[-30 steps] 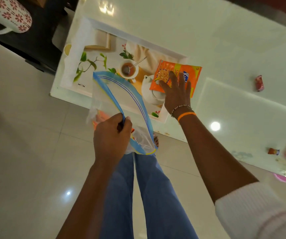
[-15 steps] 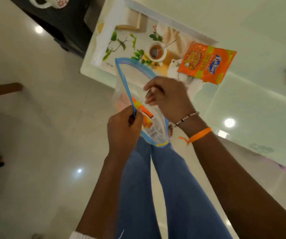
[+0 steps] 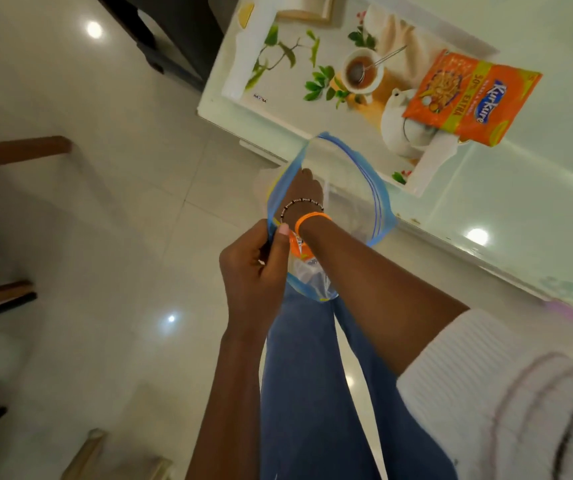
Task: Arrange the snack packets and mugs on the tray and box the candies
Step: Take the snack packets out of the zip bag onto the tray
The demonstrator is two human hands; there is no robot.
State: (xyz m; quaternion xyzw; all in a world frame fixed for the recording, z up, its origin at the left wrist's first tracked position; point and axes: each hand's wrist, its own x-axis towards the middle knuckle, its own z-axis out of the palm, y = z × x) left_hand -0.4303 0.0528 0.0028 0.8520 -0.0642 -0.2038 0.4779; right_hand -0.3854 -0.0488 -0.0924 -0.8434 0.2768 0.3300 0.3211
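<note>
Orange and glossy, the snack packet (image 3: 470,98) lies flat on the near right corner of the tray (image 3: 240,95), its blue-and-white logo and a yellow-green band showing, its lower edge hanging a little past the tray rim. That tray is white with a printed picture of a teacup, a teapot and green leaves, and it sits on the pale glass desk (image 3: 520,188) near the desk's corner. Nearer the person than the tray, off the desk edge, a clear zip bag (image 3: 354,188) with a blue seal strip is held with its mouth wide apart. Left hand (image 3: 255,268) is pinched closed on the bag's rim at its near side. Right hand (image 3: 304,188) is plunged inside the bag past the wrist; whether its fingers are closed on anything cannot be told. Something orange (image 3: 295,244) shows through the plastic just beside the left thumb.
</note>
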